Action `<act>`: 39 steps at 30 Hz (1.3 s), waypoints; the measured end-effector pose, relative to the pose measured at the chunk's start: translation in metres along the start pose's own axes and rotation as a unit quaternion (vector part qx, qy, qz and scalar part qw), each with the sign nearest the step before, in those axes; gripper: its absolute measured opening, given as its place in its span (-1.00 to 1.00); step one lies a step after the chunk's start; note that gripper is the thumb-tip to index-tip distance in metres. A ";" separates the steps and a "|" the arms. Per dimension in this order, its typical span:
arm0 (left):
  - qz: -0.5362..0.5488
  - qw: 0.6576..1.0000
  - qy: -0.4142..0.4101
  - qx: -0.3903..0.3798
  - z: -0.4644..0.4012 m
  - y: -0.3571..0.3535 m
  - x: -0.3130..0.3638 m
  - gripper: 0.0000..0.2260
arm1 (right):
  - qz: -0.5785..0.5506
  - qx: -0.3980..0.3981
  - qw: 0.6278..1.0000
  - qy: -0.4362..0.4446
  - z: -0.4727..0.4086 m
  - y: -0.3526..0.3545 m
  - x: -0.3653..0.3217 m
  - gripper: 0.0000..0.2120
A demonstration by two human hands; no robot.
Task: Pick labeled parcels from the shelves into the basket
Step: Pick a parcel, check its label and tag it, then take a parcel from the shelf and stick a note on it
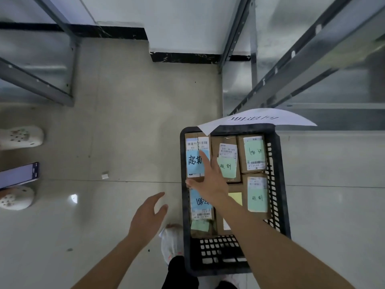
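On the pale tiled floor (116,126) between the grey metal shelf racks (291,65) stands a black slotted plastic basket (279,184), and everything else here arranges itself around it. Inside the basket lie brown cardboard parcels (253,155), packed side by side in rows towards its far end, each bearing a white barcode label and a handwritten coloured sticky note, blue, green or yellow. They sit flat with notes upward, presumably so the writing stays readable and the rows fill evenly; the near end of the basket shows bare mesh, so there is room for more.

The person's right hand (208,180) reaches over the basket's middle, fingers straight and spread, its grip open and holding nothing; the fingertips lie at the edge of the blue-noted parcel (194,161) in the basket's far left corner, as if settling or straightening it. The left hand (149,215) hovers just outside the basket's left wall, relaxed and loosely open, also empty, probably kept free for balance.

A white paper sheet (260,117) with handwriting drapes over the basket's far rim, seemingly a sign for its contents. Well left of the basket, another person's white clogs (20,136) and a held phone (18,175) show at the frame edge.
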State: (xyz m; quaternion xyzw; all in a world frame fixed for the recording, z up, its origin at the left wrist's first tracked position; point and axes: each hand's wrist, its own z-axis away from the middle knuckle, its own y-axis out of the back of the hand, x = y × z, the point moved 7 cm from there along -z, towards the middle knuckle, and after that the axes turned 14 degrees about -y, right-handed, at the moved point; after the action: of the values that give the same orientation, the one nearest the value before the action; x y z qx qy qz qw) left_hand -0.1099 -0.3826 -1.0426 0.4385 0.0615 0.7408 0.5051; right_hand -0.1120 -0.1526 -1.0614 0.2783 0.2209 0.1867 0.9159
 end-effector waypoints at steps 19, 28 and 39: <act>-0.097 0.973 -0.193 0.081 0.158 0.120 0.344 -0.40 | 0.159 0.098 0.977 0.099 0.252 0.308 0.003 -0.26; -0.188 0.930 -0.295 0.110 0.304 0.159 0.505 -0.36 | 0.144 0.184 0.967 0.100 0.440 0.460 0.047 -0.32; -0.111 0.904 -0.400 0.099 0.496 0.122 0.645 -0.43 | 0.097 0.266 0.956 0.073 0.653 0.587 0.166 -0.29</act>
State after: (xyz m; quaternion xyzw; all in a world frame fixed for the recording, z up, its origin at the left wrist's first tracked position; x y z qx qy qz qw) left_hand 0.0903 -0.0986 -0.2967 0.7359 -0.0244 0.4327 0.5202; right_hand 0.2296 0.1007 -0.2752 0.5173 0.3008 0.2292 0.7677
